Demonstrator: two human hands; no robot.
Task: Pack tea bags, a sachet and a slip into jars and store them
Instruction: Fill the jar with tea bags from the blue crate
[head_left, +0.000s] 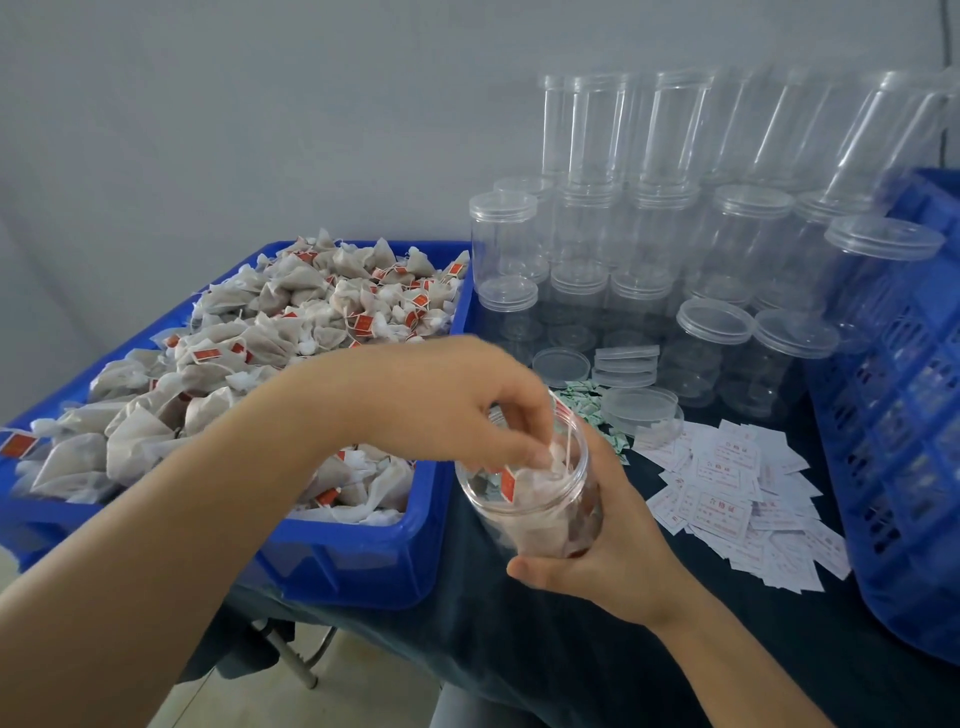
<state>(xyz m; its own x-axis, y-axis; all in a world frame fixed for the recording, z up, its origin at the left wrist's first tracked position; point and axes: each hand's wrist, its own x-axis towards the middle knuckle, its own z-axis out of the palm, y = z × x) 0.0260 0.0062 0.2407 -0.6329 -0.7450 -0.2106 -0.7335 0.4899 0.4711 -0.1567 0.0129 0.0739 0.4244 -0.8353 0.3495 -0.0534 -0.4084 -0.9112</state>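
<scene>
Over dark table (519, 649), right hand (613, 551) grips tilted jar (535, 499); left hand (467, 405) pinches tea bag (540, 475) inside.

Soft, even, cool light fills the scene, and the grey wall (260, 104) behind the blue tray (363, 561) shows almost no shadow. The light probably comes from above, though no lamp is in view. Beside the tray, the fingertips of the left hand (452, 400) smear with motion blur. The stacked clear jars (670, 171) right of the tray look hazy, with faint glare, and lean outward from wide-angle distortion.
</scene>
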